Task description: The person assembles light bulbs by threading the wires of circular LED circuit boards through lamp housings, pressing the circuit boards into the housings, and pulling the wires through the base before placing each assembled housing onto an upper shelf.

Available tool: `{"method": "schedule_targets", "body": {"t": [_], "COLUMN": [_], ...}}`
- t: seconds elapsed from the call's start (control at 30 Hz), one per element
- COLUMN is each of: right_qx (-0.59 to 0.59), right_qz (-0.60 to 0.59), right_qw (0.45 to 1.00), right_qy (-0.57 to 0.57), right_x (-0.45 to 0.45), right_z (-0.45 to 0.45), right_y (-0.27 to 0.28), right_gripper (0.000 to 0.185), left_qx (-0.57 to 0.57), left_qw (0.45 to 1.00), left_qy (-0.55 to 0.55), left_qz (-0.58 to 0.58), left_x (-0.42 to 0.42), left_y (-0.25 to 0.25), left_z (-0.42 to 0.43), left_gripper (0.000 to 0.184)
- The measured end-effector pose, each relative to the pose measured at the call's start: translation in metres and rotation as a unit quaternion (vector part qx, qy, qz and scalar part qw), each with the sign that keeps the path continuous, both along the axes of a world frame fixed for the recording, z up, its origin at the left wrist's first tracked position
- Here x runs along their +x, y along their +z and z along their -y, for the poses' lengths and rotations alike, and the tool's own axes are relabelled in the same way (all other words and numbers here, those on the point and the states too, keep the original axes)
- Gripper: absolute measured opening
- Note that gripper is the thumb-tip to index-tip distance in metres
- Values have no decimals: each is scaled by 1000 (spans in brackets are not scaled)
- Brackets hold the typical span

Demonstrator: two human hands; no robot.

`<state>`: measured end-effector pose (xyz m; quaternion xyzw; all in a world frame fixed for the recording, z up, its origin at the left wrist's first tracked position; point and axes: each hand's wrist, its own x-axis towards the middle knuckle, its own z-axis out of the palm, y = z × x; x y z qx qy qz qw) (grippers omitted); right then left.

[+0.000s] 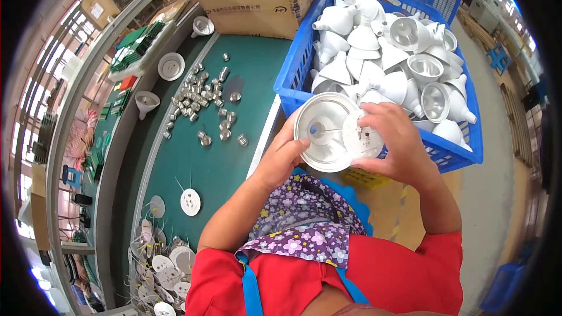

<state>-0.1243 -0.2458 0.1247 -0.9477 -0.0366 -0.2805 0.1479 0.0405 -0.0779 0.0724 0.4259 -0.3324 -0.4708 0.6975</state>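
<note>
My left hand [284,155] is closed round the left rim of a white lamp housing [319,155], whose open, silvery inside faces up. My right hand [398,143] pinches a round white circuit board [362,136] by its edge. The board overlaps the right side of the housing's opening, tilted, with small parts on its face. A wire shows inside the housing near the hole at its bottom. Both hands are in front of my body, by the near corner of a blue crate [283,85] full of white lamp housings [363,38].
On the green bench [225,169] lie metal screw caps [193,96], a single round board [190,202] and a heap of wired boards [170,269]. A cardboard box [252,0] stands at the back. Three housings [171,66] sit along the bench's left side.
</note>
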Motion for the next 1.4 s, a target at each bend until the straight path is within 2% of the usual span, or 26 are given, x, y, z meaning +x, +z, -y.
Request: {"method": "schedule_targets", "body": {"t": [0.23, 0.53, 0.93, 1.07, 1.23, 1.33, 1.4], "right_qx": [-90, -90, -163, -152, -140, -81, 2], "right_qz": [-36, -69, -93, -105, -120, -94, -151], "right_qw": [995, 993, 982, 982, 978, 986, 988], "right_qy": [-9, 9, -12, 31, 101, 111, -8], "right_x": [8, 9, 20, 27, 40, 39, 35], "right_z": [-35, -51, -64, -66, -62, -55, -55], "right_y": [7, 14, 16, 16, 15, 10, 10], "right_gripper": [58, 58, 58, 57, 55, 48, 43], "left_qx": [-4, -37, -31, 3, 1, -3, -21], "left_qw": [999, 998, 998, 995, 973, 956, 949], "left_qy": [16, 38, 22, 34, -41, -33, -13], "left_qz": [-30, -30, -50, -92, -229, -291, -313], "left_x": [-9, -9, -12, -19, -21, -25, -26], "left_y": [-7, -15, -13, -7, -21, -33, -37], "left_z": [-27, -39, -46, -50, -55, -59, -63], "left_gripper": [67, 66, 65, 67, 63, 63, 65]}}
